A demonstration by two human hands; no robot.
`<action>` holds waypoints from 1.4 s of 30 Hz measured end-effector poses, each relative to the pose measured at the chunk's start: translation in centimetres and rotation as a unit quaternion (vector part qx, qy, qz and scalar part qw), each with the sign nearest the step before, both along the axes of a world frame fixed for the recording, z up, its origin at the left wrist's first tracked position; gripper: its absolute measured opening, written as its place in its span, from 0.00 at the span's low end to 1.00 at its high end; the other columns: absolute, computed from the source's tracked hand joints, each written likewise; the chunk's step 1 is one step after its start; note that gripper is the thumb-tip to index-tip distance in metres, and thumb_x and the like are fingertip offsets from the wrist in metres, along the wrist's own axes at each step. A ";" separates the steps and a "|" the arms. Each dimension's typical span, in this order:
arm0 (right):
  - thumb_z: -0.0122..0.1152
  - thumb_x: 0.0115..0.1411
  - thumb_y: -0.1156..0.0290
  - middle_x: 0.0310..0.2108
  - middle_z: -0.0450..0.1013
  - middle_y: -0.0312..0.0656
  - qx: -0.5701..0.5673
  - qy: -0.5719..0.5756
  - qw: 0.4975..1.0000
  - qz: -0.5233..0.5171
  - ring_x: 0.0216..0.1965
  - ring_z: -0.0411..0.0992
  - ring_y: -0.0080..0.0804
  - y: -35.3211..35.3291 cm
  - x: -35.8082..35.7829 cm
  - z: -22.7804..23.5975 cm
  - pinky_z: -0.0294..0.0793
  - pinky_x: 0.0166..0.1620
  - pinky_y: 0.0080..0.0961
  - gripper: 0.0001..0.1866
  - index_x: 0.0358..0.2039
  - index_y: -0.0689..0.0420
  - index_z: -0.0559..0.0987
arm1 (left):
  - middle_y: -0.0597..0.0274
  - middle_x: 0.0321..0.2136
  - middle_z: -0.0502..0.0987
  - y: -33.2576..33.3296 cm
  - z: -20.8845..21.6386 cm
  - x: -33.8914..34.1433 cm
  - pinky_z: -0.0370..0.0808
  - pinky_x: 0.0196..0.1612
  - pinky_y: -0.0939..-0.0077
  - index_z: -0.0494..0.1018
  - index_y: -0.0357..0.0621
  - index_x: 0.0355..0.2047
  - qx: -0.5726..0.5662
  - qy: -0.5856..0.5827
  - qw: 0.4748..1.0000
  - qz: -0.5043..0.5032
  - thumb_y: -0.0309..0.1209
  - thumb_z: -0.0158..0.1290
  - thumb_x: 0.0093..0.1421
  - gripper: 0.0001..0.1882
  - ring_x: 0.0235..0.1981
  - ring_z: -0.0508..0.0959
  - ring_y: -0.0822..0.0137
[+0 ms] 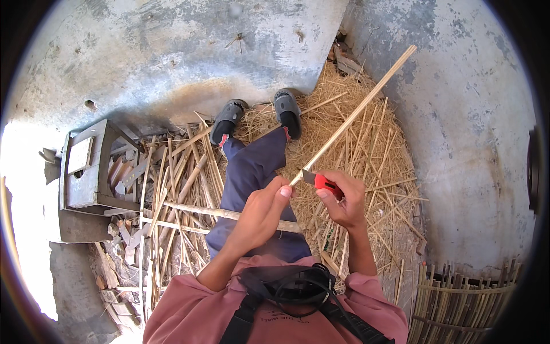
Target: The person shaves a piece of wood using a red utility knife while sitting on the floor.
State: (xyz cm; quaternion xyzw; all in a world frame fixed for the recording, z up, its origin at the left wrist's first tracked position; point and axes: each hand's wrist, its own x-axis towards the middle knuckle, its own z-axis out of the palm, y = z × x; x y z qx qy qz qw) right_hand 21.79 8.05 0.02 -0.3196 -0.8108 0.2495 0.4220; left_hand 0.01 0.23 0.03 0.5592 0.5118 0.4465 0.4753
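Observation:
A long pale bamboo strip [358, 112] slants up and to the right from my hands. Its lower end is gripped in my left hand [262, 213], with the thumb pressed along it. My right hand [347, 200] is closed around a red utility knife [329, 186]. The knife's broad grey blade [309, 176] meets the strip just beyond my left fingers. Below my left hand, a thicker bamboo pole [229, 214] lies across my legs.
Straw-like shavings [326, 143] and loose strips cover the floor ahead and to the right. More bamboo sticks [172, 178] lie at left, beside a wooden box frame [89, 166]. A woven bamboo basket [458, 307] stands at lower right. Worn walls [464, 126] surround me.

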 end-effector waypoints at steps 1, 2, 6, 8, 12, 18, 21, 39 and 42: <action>0.73 0.63 0.64 0.30 0.81 0.44 0.019 -0.017 1.000 0.004 0.26 0.81 0.35 0.3 0.1 0.2 0.78 0.30 0.28 0.16 0.46 0.60 0.86 | 0.57 0.20 0.68 0.0 0.3 -0.1 0.69 0.33 0.62 0.72 0.37 0.48 -0.011 -0.004 1.000 -0.012 0.39 0.39 0.81 0.18 0.23 0.70 0.59; 0.74 0.63 0.63 0.30 0.81 0.44 0.030 -0.027 0.999 0.005 0.26 0.81 0.35 0.5 0.2 0.3 0.78 0.30 0.28 0.16 0.46 0.60 0.86 | 0.54 0.21 0.69 -0.1 0.7 -0.1 0.70 0.34 0.61 0.72 0.37 0.50 -0.015 -0.003 1.000 -0.020 0.39 0.40 0.81 0.18 0.24 0.72 0.56; 0.75 0.61 0.62 0.29 0.81 0.42 0.053 -0.057 0.997 0.011 0.24 0.80 0.35 0.8 0.3 1.4 0.77 0.27 0.29 0.17 0.45 0.58 0.86 | 0.45 0.23 0.74 -0.4 0.9 -0.1 0.71 0.34 0.53 0.70 0.37 0.53 0.033 0.036 0.999 -0.016 0.39 0.45 0.79 0.16 0.27 0.78 0.42; 0.75 0.61 0.62 0.28 0.81 0.41 0.057 -0.064 0.996 0.011 0.23 0.79 0.33 0.7 0.4 1.9 0.76 0.26 0.28 0.16 0.45 0.58 0.87 | 0.42 0.23 0.76 -0.4 0.9 0.0 0.70 0.33 0.50 0.70 0.37 0.54 0.052 0.075 0.996 -0.008 0.38 0.48 0.78 0.16 0.29 0.79 0.37; 0.76 0.59 0.62 0.27 0.80 0.40 0.074 -0.080 0.994 -0.007 0.22 0.79 0.33 0.4 0.2 2.6 0.75 0.26 0.28 0.16 0.44 0.57 0.87 | 0.40 0.21 0.75 -0.5 1.2 -0.2 0.69 0.31 0.46 0.70 0.37 0.52 0.047 0.122 0.991 0.003 0.37 0.50 0.77 0.15 0.28 0.78 0.33; 0.77 0.59 0.63 0.25 0.79 0.40 0.074 -0.069 0.994 -0.038 0.21 0.77 0.34 -0.1 -0.3 1.9 0.73 0.25 0.29 0.16 0.44 0.57 0.88 | 0.38 0.19 0.73 -0.5 0.3 -0.3 0.68 0.30 0.45 0.71 0.37 0.47 0.048 0.116 0.992 0.022 0.37 0.49 0.78 0.13 0.27 0.77 0.33; 0.77 0.58 0.62 0.25 0.79 0.39 0.087 -0.070 0.992 -0.052 0.21 0.77 0.33 -0.1 -0.4 1.6 0.73 0.24 0.29 0.16 0.45 0.55 0.89 | 0.38 0.18 0.72 -0.7 0.1 -0.1 0.68 0.29 0.44 0.70 0.37 0.45 0.054 0.127 0.990 0.034 0.37 0.49 0.78 0.13 0.26 0.77 0.33; 0.74 0.61 0.65 0.27 0.81 0.35 0.147 -0.033 0.979 -0.139 0.20 0.74 0.28 0.1 -0.2 0.4 0.69 0.23 0.29 0.13 0.44 0.55 0.88 | 0.40 0.17 0.72 -1.5 -0.5 -0.1 0.68 0.28 0.42 0.69 0.40 0.40 0.061 0.182 0.981 0.041 0.39 0.49 0.78 0.14 0.25 0.77 0.33; 0.69 0.67 0.67 0.29 0.82 0.34 0.109 -0.016 0.958 -0.265 0.21 0.70 0.19 3.0 3.0 0.8 0.65 0.23 0.24 0.10 0.45 0.58 0.88 | 0.41 0.18 0.73 -2.9 -1.0 -0.2 0.68 0.28 0.47 0.72 0.39 0.40 0.026 0.188 0.981 0.030 0.38 0.49 0.78 0.15 0.25 0.78 0.35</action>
